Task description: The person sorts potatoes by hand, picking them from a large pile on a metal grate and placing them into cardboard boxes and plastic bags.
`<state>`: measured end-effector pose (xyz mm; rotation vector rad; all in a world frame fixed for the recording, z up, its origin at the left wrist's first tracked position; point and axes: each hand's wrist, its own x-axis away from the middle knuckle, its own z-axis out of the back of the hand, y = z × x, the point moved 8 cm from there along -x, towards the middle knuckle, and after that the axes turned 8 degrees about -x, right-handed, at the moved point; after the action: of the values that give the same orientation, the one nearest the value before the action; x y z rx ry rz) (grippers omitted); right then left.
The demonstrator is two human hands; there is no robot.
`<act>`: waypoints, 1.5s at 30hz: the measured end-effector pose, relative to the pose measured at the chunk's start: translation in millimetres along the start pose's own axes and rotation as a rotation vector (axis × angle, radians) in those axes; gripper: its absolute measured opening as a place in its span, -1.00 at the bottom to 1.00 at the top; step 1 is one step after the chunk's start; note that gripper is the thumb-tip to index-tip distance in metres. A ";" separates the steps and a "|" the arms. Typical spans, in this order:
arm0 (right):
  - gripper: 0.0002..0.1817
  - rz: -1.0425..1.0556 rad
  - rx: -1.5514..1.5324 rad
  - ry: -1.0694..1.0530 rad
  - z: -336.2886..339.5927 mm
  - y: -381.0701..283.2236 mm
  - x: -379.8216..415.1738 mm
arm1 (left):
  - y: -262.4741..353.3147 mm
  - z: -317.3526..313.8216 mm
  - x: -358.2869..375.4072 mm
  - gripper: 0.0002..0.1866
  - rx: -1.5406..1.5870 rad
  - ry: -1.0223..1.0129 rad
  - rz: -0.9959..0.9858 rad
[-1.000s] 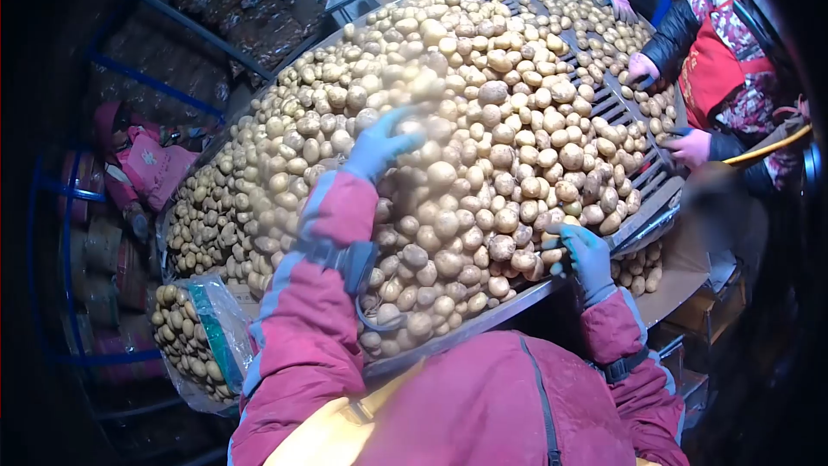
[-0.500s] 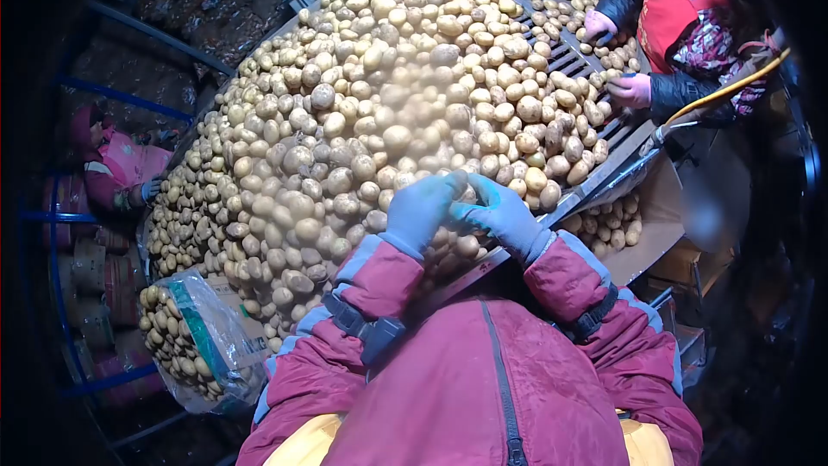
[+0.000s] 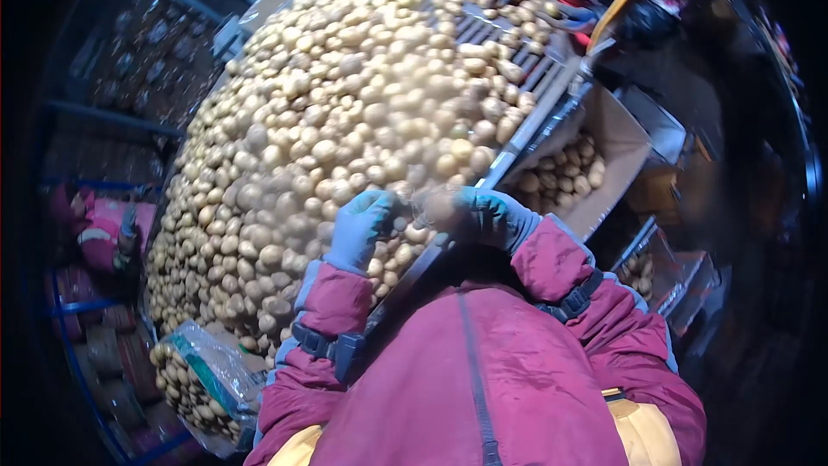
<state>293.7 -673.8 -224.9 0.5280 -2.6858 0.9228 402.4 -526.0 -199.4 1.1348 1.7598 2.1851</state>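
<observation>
A large heap of potatoes [image 3: 302, 112] covers the sorting table. My left hand [image 3: 363, 223], in a blue glove, is at the near side of the heap with its fingers curled; potatoes lie around its fingertips, and blur hides what it may hold. My right hand [image 3: 490, 217], gloved too, is at the table's metal edge [image 3: 526, 134], fingers bent around a blurred brownish potato [image 3: 442, 209]. The two hands are a short way apart.
A cardboard box of potatoes [image 3: 614, 151] stands right of the table edge, with another container [image 3: 673, 280] below it. A plastic-lined box [image 3: 207, 371] is at the lower left. Co-workers are at the top right and far left. Slats [image 3: 474, 30] show near the top.
The view has turned, so the table and boxes appear shifted. My hands, touching or nearly touching before, are now further apart, and a blurred potato shows at my right hand.
</observation>
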 end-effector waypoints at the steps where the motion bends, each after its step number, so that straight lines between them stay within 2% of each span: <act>1: -0.55 0.002 -0.058 -0.005 9.9 7.3 7.8 | 0.2 -8.1 1.1 -0.79 -0.061 -0.042 0.001; 4: -0.54 0.322 0.043 -0.100 68.6 39.7 -2.0 | -4.5 -40.8 1.7 -0.71 -0.171 -0.153 0.051; 5: -0.52 0.274 -0.048 -0.068 83.6 45.5 8.7 | -28.9 -42.7 -10.7 -0.69 -0.174 -0.251 0.041; 8: -0.52 0.318 -0.128 0.048 114.9 29.3 86.5 | -42.4 -74.0 -16.3 -0.67 -0.209 -0.315 -0.002; 10: -0.59 0.447 -0.357 0.197 115.9 9.5 152.1 | -49.3 -84.7 -24.3 -0.64 -0.408 -0.223 -0.112; 11: -0.58 0.490 -0.425 0.248 126.1 10.2 176.6 | -59.3 -86.6 -31.5 -0.63 -0.382 -0.238 -0.095; 12: -0.57 0.536 -0.489 0.297 135.8 11.3 201.6 | -60.7 -90.7 -35.9 -0.65 -0.398 -0.230 -0.162; 14: -0.46 0.572 -0.524 0.354 170.0 27.6 250.1 | -73.1 -92.5 -46.2 -0.64 -0.465 -0.218 -0.056; 15: -0.44 0.675 -0.636 0.350 178.5 37.7 275.7 | -83.2 -90.8 -56.6 -0.69 -0.456 -0.233 -0.095; 18: -0.44 0.814 -0.453 0.480 176.4 30.4 329.7 | -97.7 -95.3 -69.3 -0.78 -0.380 -0.381 -0.086; 20: -0.42 0.815 -0.468 0.546 172.3 31.5 345.7 | -93.5 -97.2 -68.6 -0.79 -0.382 -0.315 -0.022; 21: -0.41 0.809 -0.474 0.572 173.1 32.3 346.3 | -88.0 -99.2 -66.0 -0.80 -0.437 -0.267 -0.024; 22: -0.41 0.796 -0.496 0.510 173.6 33.0 339.4 | -83.9 -105.4 -64.5 -0.79 -0.444 -0.333 -0.019; 24: -0.43 0.766 -0.539 0.385 172.1 31.9 319.3 | -81.4 -108.7 -67.9 -0.77 -0.454 -0.269 -0.099; 25: -0.49 0.782 -0.484 0.505 171.8 31.6 310.2 | -81.8 -109.0 -70.3 -0.76 -0.475 -0.270 -0.120; 26: -0.50 0.757 -0.473 0.524 165.9 26.6 298.0 | -73.0 -117.8 -65.2 -0.74 -0.493 -0.273 -0.139; 27: -0.52 0.730 -0.461 0.542 160.4 20.3 285.9 | -72.5 -120.6 -58.3 -0.72 -0.465 -0.267 -0.036; 29: -0.57 0.675 -0.369 0.558 145.7 6.2 261.1 | -69.3 -118.1 -56.3 -0.72 -0.385 -0.285 -0.086; 32: -0.57 0.472 -0.354 0.422 129.2 4.8 211.6 | -46.1 -124.7 -36.5 -0.69 -0.309 -0.254 -0.132; 35: -0.53 0.353 -0.403 0.373 99.4 -1.9 162.0 | 0.6 -145.6 -0.1 -0.66 -0.296 -0.243 -0.171; 36: -0.51 0.312 -0.388 0.352 87.1 -4.7 147.0 | 16.6 -152.5 9.8 -0.64 -0.332 -0.268 -0.265; 37: -0.52 0.290 -0.427 0.322 77.6 -4.2 129.8 | 26.9 -156.2 17.7 -0.59 -0.422 -0.299 -0.265; 38: -0.52 0.267 -0.466 0.296 67.8 -3.1 113.5 | 24.9 -157.5 21.0 -0.53 -0.319 -0.303 -0.249; 41: -0.51 0.197 -0.588 0.244 41.2 4.1 72.7 | 35.2 -148.3 27.7 -0.41 -0.647 -0.242 -0.491; 43: -0.55 0.207 -0.408 0.222 27.1 1.9 54.2 | 47.3 -139.8 33.7 -0.36 -0.913 -0.144 -0.649; 44: -0.57 0.218 -0.321 0.214 22.4 0.0 48.5 | 46.2 -131.1 31.5 -0.35 -0.881 -0.132 -0.584; 45: -0.64 0.137 -0.334 0.223 19.0 6.6 45.4 | 43.3 -123.6 31.0 -0.33 -0.846 -0.127 -0.518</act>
<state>247.8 -692.5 -227.3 0.1610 -2.6155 0.5089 320.6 -621.8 -152.3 0.5148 0.7689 2.0860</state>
